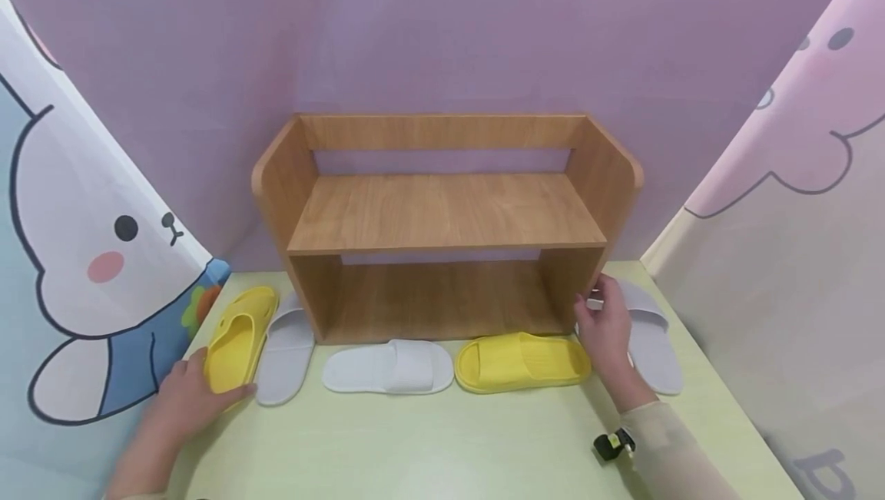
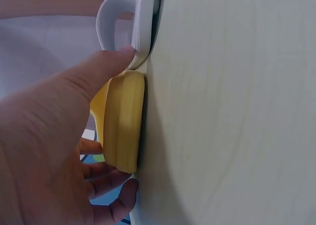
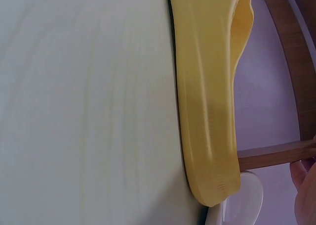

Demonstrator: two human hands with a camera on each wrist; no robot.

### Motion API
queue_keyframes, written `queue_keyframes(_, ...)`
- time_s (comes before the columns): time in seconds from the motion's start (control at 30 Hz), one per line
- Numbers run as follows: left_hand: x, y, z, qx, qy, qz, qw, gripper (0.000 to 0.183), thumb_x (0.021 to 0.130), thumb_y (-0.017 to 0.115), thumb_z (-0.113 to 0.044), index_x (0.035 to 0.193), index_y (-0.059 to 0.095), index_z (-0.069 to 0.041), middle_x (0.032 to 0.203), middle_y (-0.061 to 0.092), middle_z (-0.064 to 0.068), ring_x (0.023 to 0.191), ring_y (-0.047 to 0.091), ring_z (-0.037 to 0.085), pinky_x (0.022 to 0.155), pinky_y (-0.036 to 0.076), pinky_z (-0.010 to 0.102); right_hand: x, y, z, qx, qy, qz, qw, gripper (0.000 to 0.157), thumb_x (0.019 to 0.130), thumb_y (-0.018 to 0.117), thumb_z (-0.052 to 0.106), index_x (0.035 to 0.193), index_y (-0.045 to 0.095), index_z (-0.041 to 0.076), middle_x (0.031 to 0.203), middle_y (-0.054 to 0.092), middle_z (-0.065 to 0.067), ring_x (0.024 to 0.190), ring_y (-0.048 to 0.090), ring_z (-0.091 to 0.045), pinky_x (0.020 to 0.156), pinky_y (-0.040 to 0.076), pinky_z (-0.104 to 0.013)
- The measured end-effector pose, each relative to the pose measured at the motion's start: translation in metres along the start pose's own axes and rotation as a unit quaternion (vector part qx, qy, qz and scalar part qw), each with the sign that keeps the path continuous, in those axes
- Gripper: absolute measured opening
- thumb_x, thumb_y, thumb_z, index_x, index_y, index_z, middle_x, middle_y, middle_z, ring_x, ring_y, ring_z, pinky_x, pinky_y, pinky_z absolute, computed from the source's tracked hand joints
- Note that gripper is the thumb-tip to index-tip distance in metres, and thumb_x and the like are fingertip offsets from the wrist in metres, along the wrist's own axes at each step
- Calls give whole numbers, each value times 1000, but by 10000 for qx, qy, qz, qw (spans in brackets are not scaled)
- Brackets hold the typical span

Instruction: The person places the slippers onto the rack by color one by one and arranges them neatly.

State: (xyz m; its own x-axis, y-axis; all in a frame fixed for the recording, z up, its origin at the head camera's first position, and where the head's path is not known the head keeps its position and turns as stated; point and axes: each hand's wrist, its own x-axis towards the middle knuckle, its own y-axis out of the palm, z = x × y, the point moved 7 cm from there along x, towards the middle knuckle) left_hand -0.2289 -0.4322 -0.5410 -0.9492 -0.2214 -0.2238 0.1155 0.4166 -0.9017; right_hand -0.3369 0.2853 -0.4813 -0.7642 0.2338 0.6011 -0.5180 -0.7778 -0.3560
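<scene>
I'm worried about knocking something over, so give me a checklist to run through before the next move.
1. Left hand around the heel of the left yellow slipper: ok, thumb and fingers on opposite sides.
2. Left thumb free of the left grey slipper: cannot tell; its tip is right by the heel.
3. Right hand firmly holding the shelf's right side panel: cannot tell; it is at the front edge.
4. Wooden shelf upright: ok.
5. Nothing lying before the shelf: not ok; the white slipper and front yellow slipper are there.
</scene>
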Motion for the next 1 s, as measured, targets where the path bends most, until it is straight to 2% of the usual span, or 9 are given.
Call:
queue_keyframes(0.43,6,4,4,85,-475,157,9987,144,79,72,-91,150,24,25,129,37,51,109,48,60,92,52,79,-2,-2,4,-171,-142,-144,9997,37,94,73,-7,130,62,-6,112,70,-22,99,75,-40,71,47,1)
queue_keyframes(0.63,6,3,3,-135,-481,89,9987,138,84,75,-83,152,23,25,129,38,52,109,49,59,92,52,76,-1,-3,3,-234,-150,-178,9995,37,94,72,-7,129,62,-5,112,70,-21,96,76,-39,71,47,1)
queue_keyframes(0.8,2,-5,-2,-394,-557,-402,9969,125,91,77,-68,154,22,24,129,39,53,113,45,63,91,49,77,-1,-3,4,-291,-121,-140,9994,37,95,73,-5,130,62,-3,113,70,-21,97,75,-38,71,46,1)
queue_keyframes(0.93,-1,-13,-8,-590,-622,-1018,9911,115,92,78,-60,152,29,24,131,38,49,119,35,62,94,44,77,-1,-2,4,-308,-101,-126,9994,38,95,73,-4,131,62,-2,112,69,-20,98,74,-36,71,47,1)
queue_keyframes(1.0,-3,-18,-11,-698,-547,-1382,9864,110,91,80,-56,150,34,23,131,38,48,122,33,62,95,42,75,-1,-2,4,-301,-121,-146,9994,38,95,73,-5,131,62,-3,112,70,-20,97,75,-37,71,47,1)
